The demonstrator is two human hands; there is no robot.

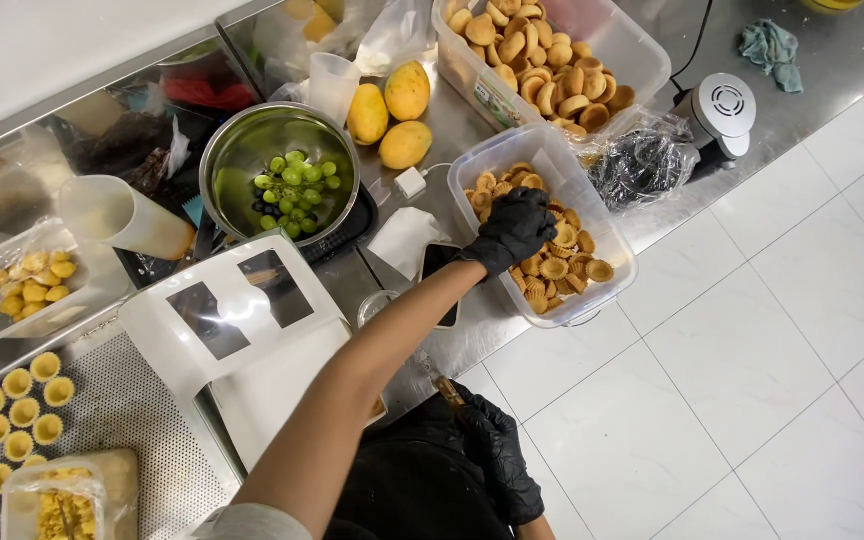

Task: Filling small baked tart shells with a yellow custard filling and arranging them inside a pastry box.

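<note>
My left hand [514, 228], in a black glove, reaches into the clear plastic tub [607, 232] on the steel bench [812, 90], and its grip is closed down among the small tart shells [562, 268] lying there; I cannot tell if a shell is really caught between the fingers. My right hand [500, 455], also gloved in black, hangs low beside my body, off the bench, and pinches a thin brown piece [449, 390] which I cannot identify. Behind the tub stands a bigger clear container [642, 50] full of round biscuits. To the left is a metal bowl [242, 150] with green grapes [295, 190], and three mangoes [392, 110] lie just beside it. A white box with two windows [232, 315] sits near my forearm, and more tart shells stand in rows on a perforated tray [132, 400].
</note>
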